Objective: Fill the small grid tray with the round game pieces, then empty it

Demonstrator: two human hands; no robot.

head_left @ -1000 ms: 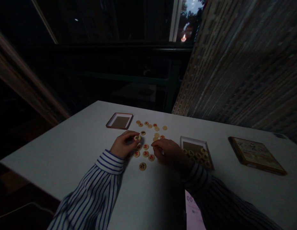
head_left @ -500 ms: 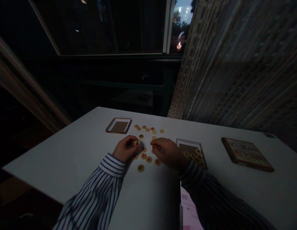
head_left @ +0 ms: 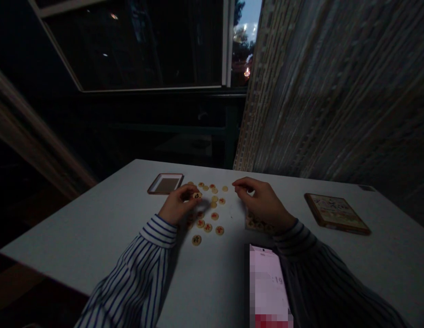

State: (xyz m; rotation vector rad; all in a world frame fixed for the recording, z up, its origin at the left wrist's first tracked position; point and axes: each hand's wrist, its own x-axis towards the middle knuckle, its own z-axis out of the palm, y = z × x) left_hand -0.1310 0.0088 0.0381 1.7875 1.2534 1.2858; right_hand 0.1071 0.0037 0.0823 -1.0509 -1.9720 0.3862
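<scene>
In my left hand (head_left: 174, 206), a round Chinese chess piece (head_left: 197, 196) with a black character is pinched between thumb and fingers, held above the table. My right hand (head_left: 266, 204) is raised over a box (head_left: 247, 224) holding several pieces and covers much of it. Its fingertips are drawn together; whether they hold something I cannot make out. Between the hands, more round pieces lie scattered, among them a red-marked piece (head_left: 219, 230), a black-marked piece (head_left: 196, 240) and a pale blank-looking piece (head_left: 225, 188).
At the back left of the white table (head_left: 78, 228) lies a shallow open tray (head_left: 155, 189). A flat box with a printed top (head_left: 338, 212) sits to the right. Close by my right forearm is a lit phone (head_left: 266, 273). A string curtain (head_left: 300, 91) hangs beyond the table's edge.
My right hand has moved right and away from the scattered pieces, over the box. A black-marked piece near my left hand is no longer visible. My left hand keeps its piece; the view shifted slightly.
</scene>
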